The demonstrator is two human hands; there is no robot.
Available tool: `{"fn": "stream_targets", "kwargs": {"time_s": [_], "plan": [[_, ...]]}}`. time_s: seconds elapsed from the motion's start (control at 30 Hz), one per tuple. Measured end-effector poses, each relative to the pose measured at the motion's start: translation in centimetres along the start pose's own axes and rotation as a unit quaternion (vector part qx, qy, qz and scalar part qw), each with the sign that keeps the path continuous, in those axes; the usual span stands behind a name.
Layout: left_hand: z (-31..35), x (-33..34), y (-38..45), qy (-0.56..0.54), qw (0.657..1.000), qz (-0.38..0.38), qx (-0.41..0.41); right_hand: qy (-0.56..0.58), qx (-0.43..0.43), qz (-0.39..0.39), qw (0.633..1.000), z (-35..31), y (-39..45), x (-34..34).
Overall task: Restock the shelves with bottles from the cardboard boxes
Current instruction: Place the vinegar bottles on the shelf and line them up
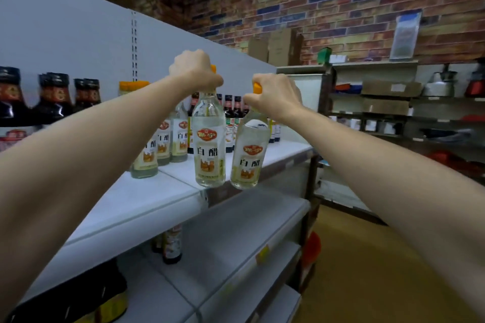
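Two clear vinegar bottles hang in the air by their orange caps, one in each hand, just off the front edge of the upper shelf (147, 199). The left hand (195, 71) has its fingers curled tight over the cap of the left bottle (209, 139), which hangs close to upright with its base level with the shelf's front edge. The right hand (275, 94) grips the cap of the right bottle (250, 152) the same way, and this one tilts, its base swinging in toward its neighbour until the two nearly touch.

A row of matching bottles (162, 139) already stands further back on the shelf toward its left, with dark sauce bottles (232, 113) behind near the back panel. To do this step well, I judge each bottle should be carried in over the front edge and set down base-flat beside that row, labels facing out, one at a time, so the hanging bases do not knock together. A cap grip lets a bottle swing, so a slow lowering suits it, and the tilted one wants straightening first.

Both forearms reach forward and upward, nearly straight, wrists bent down, knuckles on top. No cardboard box of stock shows near the hands.
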State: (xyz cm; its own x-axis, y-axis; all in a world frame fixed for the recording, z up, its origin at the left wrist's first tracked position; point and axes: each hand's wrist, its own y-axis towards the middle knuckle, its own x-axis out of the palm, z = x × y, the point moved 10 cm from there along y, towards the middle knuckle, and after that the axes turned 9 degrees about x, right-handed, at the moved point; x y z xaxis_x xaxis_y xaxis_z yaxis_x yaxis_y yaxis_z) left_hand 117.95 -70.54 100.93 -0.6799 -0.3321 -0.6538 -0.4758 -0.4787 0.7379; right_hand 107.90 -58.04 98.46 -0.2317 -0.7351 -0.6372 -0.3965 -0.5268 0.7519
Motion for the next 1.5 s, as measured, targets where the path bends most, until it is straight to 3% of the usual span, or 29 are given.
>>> {"fn": "stream_targets", "kwargs": {"time_s": [0.23,0.43,0.83,1.03,1.1,1.23,1.3,1.4,1.5], "plan": [[-2.7,3.8,4.7,0.059,0.994,0.020,-0.094,0.092,-0.067,-0.021,0.993,1.5,7.8,6.9],[-5.5,10.0,7.9,0.141,0.983,-0.033,-0.110,0.138,-0.101,-0.066,0.983,1.2,12.1,14.5],[-13.0,13.1,11.1,0.236,0.951,-0.044,-0.196,0.288,-0.107,-0.174,0.936,-2.6,18.7,26.0],[-14.4,12.7,9.9,0.170,0.949,0.043,-0.262,0.401,-0.083,-0.140,0.902,-2.8,18.5,28.1],[-14.7,12.7,8.5,0.141,0.940,0.098,-0.294,0.390,-0.084,-0.114,0.910,-2.5,17.9,28.5],[-13.6,13.7,6.0,0.206,0.924,0.150,-0.285,0.319,-0.111,-0.073,0.938,-1.7,15.8,28.6],[-12.8,14.7,4.4,0.234,0.918,0.125,-0.295,0.301,-0.124,-0.099,0.940,-1.2,14.6,29.0],[-12.1,16.4,2.0,0.255,0.918,0.065,-0.296,0.338,-0.117,-0.198,0.913,0.1,12.2,31.3],[-13.3,19.2,-1.4,0.113,0.940,0.023,-0.322,0.329,-0.128,-0.310,0.883,0.9,9.0,34.9]]}}
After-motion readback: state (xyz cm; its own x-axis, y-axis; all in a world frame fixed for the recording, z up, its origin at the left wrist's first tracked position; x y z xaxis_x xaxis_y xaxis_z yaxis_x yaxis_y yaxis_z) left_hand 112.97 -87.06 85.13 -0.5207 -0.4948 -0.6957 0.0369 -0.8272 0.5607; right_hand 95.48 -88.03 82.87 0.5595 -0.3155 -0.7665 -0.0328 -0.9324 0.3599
